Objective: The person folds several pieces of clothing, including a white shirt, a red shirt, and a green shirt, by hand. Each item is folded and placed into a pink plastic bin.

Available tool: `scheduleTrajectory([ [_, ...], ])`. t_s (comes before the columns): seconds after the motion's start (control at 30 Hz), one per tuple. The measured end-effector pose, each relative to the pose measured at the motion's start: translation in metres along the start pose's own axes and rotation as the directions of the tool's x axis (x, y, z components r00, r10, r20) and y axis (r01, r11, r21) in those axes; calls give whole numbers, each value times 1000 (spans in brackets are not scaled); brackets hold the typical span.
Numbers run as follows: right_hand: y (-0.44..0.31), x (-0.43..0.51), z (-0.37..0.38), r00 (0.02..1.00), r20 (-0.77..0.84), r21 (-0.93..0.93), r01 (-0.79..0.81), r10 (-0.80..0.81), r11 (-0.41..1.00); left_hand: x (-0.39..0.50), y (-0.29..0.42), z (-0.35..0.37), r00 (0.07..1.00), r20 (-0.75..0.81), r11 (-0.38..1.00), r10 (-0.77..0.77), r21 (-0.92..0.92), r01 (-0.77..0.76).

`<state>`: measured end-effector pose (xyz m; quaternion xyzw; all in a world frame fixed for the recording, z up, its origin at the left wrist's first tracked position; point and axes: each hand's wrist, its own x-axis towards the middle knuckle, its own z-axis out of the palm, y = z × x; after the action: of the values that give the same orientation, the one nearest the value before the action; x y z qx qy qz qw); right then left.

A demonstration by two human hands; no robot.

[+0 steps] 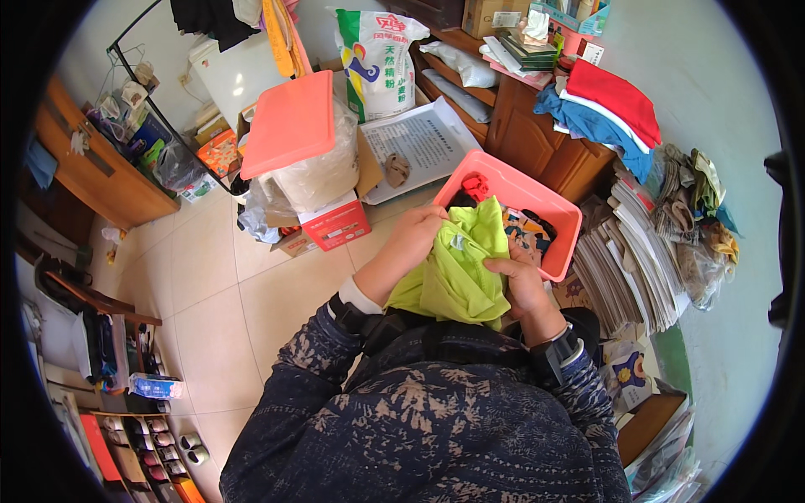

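A lime-green garment (462, 276) hangs between my hands, in front of my torso. My left hand (412, 242) pinches its upper left edge, with a small white label showing near the neckline. At the right side of the cloth, my right hand (521, 276) grips a fold with the thumb on top. Just beyond the garment stands an open coral plastic bin (563, 236). Inside it lie a red cloth (475, 187) and a patterned cloth (525, 232) in orange, cream and black. The green garment hides part of the bin's near side.
Folded red (613, 100) and blue (591, 129) clothes sit on a wooden cabinet (525, 132). Stacked papers (629, 270) lean at the right. A box with a coral lid (292, 122) stands left of a flour sack (380, 66). Shoes (160, 440) fill a lower-left rack.
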<state>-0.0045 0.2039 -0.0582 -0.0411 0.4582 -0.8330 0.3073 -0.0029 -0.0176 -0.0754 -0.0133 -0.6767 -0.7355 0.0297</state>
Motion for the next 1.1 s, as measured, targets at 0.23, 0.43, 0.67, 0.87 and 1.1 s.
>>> scheduleTrajectory([
  [0.23,2,1,-3,999,38,-20,-10,11,1000,1,2,3,997,-63,994,34,106,-27],
  [0.43,4,2,-3,999,44,-32,10,-9,999,-4,9,4,998,-68,996,-7,84,13],
  [0.67,3,2,-1,997,78,-5,22,-21,1000,-3,8,2,995,-81,970,61,239,-40],
  [0.87,3,1,1,999,42,-21,25,-24,999,-8,26,11,982,-84,902,167,416,-117],
  [1.1,3,1,1,999,34,-5,12,-11,1000,-18,47,17,937,-15,814,349,501,-295],
])
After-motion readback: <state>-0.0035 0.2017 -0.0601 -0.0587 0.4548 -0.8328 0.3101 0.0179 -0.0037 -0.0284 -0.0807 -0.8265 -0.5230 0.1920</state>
